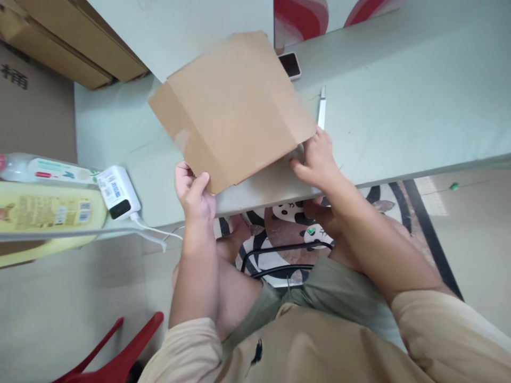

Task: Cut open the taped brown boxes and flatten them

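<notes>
A flat piece of brown cardboard (239, 106) with fold creases is tilted up over the table's front edge. My left hand (195, 192) pinches its near left corner, thumb on top and fingers curled at the edge. At the right corner is my right hand (319, 159), its thumb spread apart from the fingers. Those fingers are partly hidden, and whether they touch the board is unclear. Just beyond them a slim white and silver tool (322, 109) lies on the table; its near end is covered by the hand.
On the pale green table (399, 111) lies a phone (290, 65), partly behind the cardboard. At left are a white device (118, 192) with a cable, a yellow package (51, 213), a clear bottle (43, 169) and cardboard boxes (75, 42). A red stool (120, 351) stands below.
</notes>
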### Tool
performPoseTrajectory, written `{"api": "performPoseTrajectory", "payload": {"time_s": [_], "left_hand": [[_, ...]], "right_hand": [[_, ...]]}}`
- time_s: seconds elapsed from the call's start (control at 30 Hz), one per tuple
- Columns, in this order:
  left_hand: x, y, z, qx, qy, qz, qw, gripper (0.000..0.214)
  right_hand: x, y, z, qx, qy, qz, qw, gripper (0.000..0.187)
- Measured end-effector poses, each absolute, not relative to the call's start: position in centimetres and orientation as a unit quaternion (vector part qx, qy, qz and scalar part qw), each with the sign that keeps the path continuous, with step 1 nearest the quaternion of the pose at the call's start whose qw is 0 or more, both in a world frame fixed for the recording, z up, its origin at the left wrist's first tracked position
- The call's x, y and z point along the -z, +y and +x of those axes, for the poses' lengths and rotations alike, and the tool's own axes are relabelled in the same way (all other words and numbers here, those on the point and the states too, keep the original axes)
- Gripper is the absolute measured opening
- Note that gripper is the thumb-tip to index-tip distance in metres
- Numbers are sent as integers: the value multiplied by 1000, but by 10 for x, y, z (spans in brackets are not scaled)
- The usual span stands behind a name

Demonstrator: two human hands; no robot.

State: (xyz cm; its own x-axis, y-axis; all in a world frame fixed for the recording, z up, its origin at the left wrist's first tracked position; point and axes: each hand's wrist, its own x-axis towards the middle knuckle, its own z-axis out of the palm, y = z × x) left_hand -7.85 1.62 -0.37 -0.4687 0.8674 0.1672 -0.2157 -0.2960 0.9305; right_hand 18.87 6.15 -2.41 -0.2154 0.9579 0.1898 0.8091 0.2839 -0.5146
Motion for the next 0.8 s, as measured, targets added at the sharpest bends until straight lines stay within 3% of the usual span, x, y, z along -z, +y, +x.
{"api": "performPoseTrajectory", "payload": {"time_s": [0.13,0.27,0.4,0.57,0.67,0.8], "left_hand": [[-1,17,-86,-718,455,355,388,37],[3,18,-94,-717,493,324,373,40],[8,16,-104,-681,514,354,384,55],[10,11,-111,-627,526,373,437,59],[9,9,-111,-589,535,397,457,56],[10,8,-110,-588,540,433,418,60]], "right_hand": [[15,59,187,-205,-791,-487,307,47],[6,53,182,-313,-766,-471,305,26],[12,47,178,-343,-732,-508,297,48],[20,37,172,-309,-684,-545,373,77],[17,33,169,-318,-661,-565,377,77],[11,31,168,-326,-644,-573,388,62]]}}
